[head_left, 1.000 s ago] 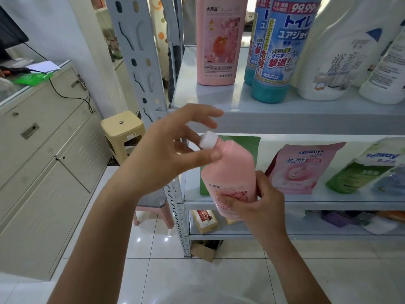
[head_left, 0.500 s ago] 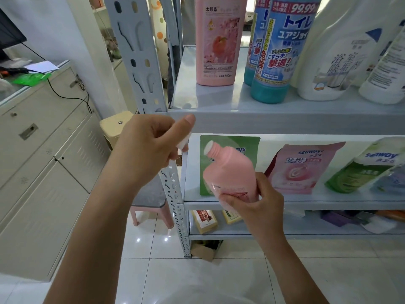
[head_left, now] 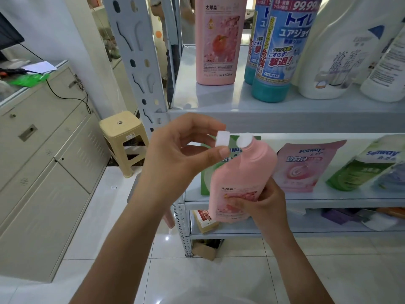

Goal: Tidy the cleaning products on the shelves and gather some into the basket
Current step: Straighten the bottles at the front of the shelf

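A pink bottle [head_left: 243, 178] with a white sealed neck tilts left in front of the shelf unit, and my right hand [head_left: 263, 205] grips its lower body. My left hand [head_left: 175, 159] pinches the bottle's white cap [head_left: 221, 139] between thumb and fingers, just left of the open neck and apart from it. On the top shelf [head_left: 285, 113] stand a second pink bottle [head_left: 217, 40], two blue bottles [head_left: 278, 51] and white bottles [head_left: 341, 51]. No basket is clearly in view.
The middle shelf holds a green pouch [head_left: 206, 183], a pink refill pouch [head_left: 304, 167] and a green one [head_left: 361, 170]. Boxes lie on the lowest shelf. A beige stool [head_left: 122, 137] and a grey cabinet [head_left: 43, 172] stand to the left on the white tiled floor.
My left hand took the cap off the bottle, pulled it away to the left, and has now brought it back beside the neck. The bottle stayed in my right hand.
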The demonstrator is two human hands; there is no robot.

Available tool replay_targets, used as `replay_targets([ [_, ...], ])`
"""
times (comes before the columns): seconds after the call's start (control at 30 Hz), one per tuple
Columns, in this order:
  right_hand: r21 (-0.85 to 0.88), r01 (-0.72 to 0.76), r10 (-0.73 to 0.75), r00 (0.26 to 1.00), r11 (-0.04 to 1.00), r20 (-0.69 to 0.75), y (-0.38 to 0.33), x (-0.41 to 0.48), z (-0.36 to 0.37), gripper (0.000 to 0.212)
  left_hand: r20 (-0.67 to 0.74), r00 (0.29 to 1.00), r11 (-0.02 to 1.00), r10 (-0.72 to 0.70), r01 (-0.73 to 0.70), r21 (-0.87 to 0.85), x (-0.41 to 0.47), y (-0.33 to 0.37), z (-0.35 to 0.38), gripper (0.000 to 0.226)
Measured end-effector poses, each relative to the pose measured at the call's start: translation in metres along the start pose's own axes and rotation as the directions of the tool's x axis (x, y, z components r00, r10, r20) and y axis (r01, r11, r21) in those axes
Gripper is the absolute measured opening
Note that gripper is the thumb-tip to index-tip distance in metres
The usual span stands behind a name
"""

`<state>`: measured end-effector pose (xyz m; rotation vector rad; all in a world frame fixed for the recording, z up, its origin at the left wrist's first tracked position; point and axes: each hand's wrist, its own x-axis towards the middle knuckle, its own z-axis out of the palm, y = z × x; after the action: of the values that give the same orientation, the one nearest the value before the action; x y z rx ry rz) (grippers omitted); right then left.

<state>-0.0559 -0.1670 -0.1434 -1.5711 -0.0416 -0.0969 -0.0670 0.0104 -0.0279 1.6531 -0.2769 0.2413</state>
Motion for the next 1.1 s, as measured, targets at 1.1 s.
replay_targets([
  [1.1,-0.331,0.136,-0.169,0.983,0.934,-0.073,-0.016,-0.004,0.005,0.054,0.114,0.963,0.945,0.244,-0.262,0.195,0.006,-0.003,-0.005,0.026],
])
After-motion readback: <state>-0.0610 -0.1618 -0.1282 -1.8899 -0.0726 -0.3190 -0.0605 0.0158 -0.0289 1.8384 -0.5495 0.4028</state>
